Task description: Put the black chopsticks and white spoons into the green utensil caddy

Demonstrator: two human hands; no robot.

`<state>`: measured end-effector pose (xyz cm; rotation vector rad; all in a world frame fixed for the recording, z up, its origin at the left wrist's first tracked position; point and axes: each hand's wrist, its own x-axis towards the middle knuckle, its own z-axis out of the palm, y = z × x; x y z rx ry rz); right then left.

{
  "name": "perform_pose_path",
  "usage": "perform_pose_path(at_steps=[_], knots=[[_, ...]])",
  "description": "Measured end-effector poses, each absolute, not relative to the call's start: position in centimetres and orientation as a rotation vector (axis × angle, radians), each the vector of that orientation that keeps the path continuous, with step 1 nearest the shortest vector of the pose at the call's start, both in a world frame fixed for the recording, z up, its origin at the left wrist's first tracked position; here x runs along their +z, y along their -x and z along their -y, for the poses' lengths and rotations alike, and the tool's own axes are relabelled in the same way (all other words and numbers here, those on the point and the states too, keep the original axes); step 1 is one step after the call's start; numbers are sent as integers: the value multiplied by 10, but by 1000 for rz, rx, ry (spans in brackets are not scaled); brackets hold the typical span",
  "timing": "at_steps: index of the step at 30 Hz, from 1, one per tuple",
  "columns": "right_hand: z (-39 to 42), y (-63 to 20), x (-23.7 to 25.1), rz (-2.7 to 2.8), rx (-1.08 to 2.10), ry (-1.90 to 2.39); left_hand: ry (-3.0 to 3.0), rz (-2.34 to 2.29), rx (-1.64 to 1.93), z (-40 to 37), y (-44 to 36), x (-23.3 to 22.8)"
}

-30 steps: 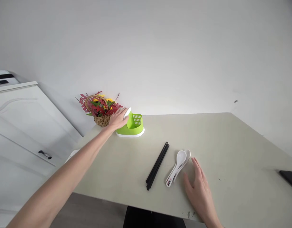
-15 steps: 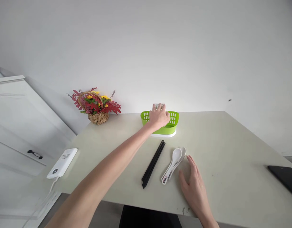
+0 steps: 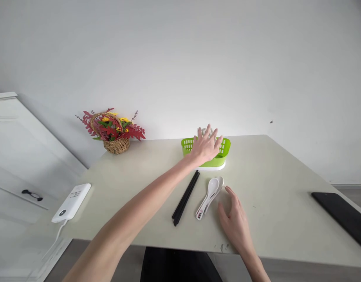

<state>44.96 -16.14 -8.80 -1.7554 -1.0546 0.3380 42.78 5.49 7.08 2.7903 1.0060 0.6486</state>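
Observation:
A lime-green slotted cutlery holder [image 3: 220, 152] on a white base stands at the back middle of the table. My left hand [image 3: 205, 147] hovers over its front rim with fingers spread and holds nothing. Just in front lie black chopsticks [image 3: 185, 197] and white spoons [image 3: 209, 194], stacked together. My right hand [image 3: 235, 223] rests flat on the table, just right of the spoons, fingers apart.
A wicker basket of red and yellow flowers [image 3: 112, 132] stands at the back left by the wall. A white power bank [image 3: 71, 202] with a cable lies near the left edge. A flat black device [image 3: 342, 216] lies at the right. The beige table [image 3: 286, 176] ends just below my right hand.
My left hand carried the green holder from beside the flower basket to behind the chopsticks and spoons, then let go and spread its fingers. My right hand stayed put.

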Motion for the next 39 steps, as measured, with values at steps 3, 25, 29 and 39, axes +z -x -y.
perform_pose_path(at_steps=[3, 25, 29, 39], knots=[[163, -450, -86, 1029, 356, 1762, -2803, -900, 979, -46, -401, 59], [58, -538, -66, 1353, 21, 1832, -2393, -979, 523, 5, -257, -50], [39, -548, -61, 1519, -43, 1947, -2419, -1001, 514, 5, -255, -51], [48, -551, -73, 1567, -53, 1970, -2399, -964, 522, 5, -252, -50]])
